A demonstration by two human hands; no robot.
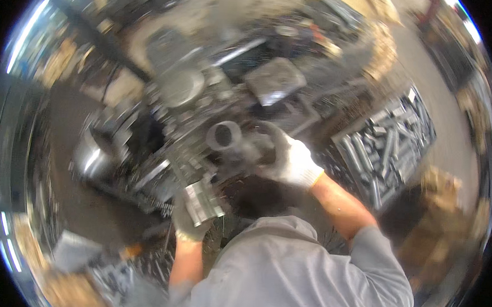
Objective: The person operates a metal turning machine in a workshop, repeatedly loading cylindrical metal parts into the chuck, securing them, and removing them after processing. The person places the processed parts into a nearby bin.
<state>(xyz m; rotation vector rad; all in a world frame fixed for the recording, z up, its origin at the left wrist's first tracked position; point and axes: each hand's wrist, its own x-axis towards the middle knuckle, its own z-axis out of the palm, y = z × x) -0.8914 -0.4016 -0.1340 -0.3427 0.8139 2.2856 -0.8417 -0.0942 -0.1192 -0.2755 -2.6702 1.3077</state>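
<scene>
My left hand (pixel 186 220), in a greyish work glove, is closed around a shiny ridged metal piece (pixel 201 202) at the near side of the machine. Its fingers are mostly hidden under that piece. My right hand (pixel 295 163) wears a white glove with darkened fingers, which curve around a blurred round machine part (pixel 256 147). Motion smears the exact kind of that part. Just left of it sits a pale grey ring-shaped part (pixel 223 136). Both hands are over a metalworking machine (pixel 177 129).
A tray (pixel 376 205) heaped with grey metal cylinders stands to the right. A grey block (pixel 275 81) rests on the machine's far side. On the left is a shiny rounded metal part (pixel 92 154). Brown boxes (pixel 430 226) stand at lower right; metal pieces (pixel 120 281) lie at lower left.
</scene>
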